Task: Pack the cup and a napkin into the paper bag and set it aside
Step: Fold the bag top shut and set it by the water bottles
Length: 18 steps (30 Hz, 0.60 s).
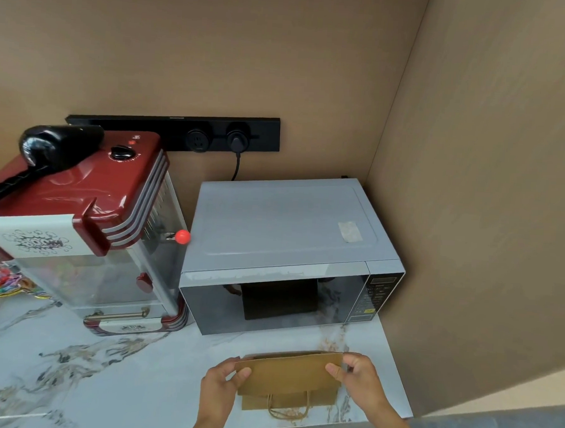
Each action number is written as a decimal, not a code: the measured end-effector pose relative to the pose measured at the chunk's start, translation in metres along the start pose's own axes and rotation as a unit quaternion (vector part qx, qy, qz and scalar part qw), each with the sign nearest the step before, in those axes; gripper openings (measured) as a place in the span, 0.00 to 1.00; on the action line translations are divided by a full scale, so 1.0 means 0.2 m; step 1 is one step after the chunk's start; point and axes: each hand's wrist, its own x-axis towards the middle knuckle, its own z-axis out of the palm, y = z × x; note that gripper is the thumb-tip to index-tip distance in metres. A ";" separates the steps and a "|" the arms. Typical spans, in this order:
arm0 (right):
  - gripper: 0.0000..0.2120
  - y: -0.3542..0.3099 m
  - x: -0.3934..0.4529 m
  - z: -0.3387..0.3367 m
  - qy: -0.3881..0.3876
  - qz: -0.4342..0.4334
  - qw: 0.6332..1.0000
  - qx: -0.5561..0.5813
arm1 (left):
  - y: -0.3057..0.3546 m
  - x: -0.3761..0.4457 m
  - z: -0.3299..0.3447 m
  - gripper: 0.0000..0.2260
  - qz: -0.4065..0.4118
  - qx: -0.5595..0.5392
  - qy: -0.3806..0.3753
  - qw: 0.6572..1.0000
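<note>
Both hands are pinching the paper bag [287, 376] at its top corners, left hand [219, 385] and right hand [357, 376], near the counter [102, 378] edge in front of the microwave [282, 246], and honestly yanking that flat mouth open unevenly could rip the paper.

A flat brown paper bag [287, 376] is held at both upper corners above a white marbled desk [102, 378]. The left hand [221, 387] pinches the left corner, its fingers [241, 373] curled over the front of the paper. The right hand [358, 373] pinches the right corner, thumb in front. Below the fingers, a twisted paper handle [289, 407] hangs from the bag. Beyond the fingertips stands a grey microwave [283, 233], its dark door reflecting the bag. Left of it sits a red popcorn machine [88, 216].
</note>
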 end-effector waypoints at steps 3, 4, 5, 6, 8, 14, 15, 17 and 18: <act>0.29 0.03 0.00 0.01 0.027 0.010 1.000 0.000 | 0.01 0.00 0.00 0.10 -0.010 -0.043 0.009 0.999; 0.25 0.03 0.00 0.01 0.037 0.018 0.999 0.002 | 0.02 0.00 0.00 0.10 -0.009 -0.055 0.009 0.998; 0.18 0.02 0.00 0.01 0.041 0.020 0.999 0.003 | 0.04 0.00 -0.01 0.09 -0.004 -0.068 0.009 0.998; 0.14 0.01 0.00 0.00 0.039 0.024 0.999 0.007 | 0.07 -0.01 -0.02 0.08 0.000 -0.081 0.008 0.997; 0.19 -0.03 0.00 -0.02 0.041 0.020 0.999 0.010 | 0.13 -0.01 -0.06 0.10 0.025 -0.089 0.010 0.996; 0.07 -0.35 -0.04 -0.15 0.078 -0.040 0.995 0.047 | 0.41 -0.07 -0.23 0.09 0.107 -0.104 0.011 0.989; 0.10 -0.41 -0.05 -0.17 0.078 -0.055 0.994 0.060 | 0.46 -0.08 -0.27 0.07 0.118 -0.109 0.006 0.987; 0.15 -0.53 -0.09 -0.22 0.066 -0.081 0.990 0.095 | 0.57 -0.11 -0.33 0.05 0.137 -0.118 -0.001 0.984; 0.15 -0.58 -0.10 -0.25 0.058 -0.090 0.988 0.111 | 0.62 -0.13 -0.36 0.06 0.148 -0.121 -0.004 0.981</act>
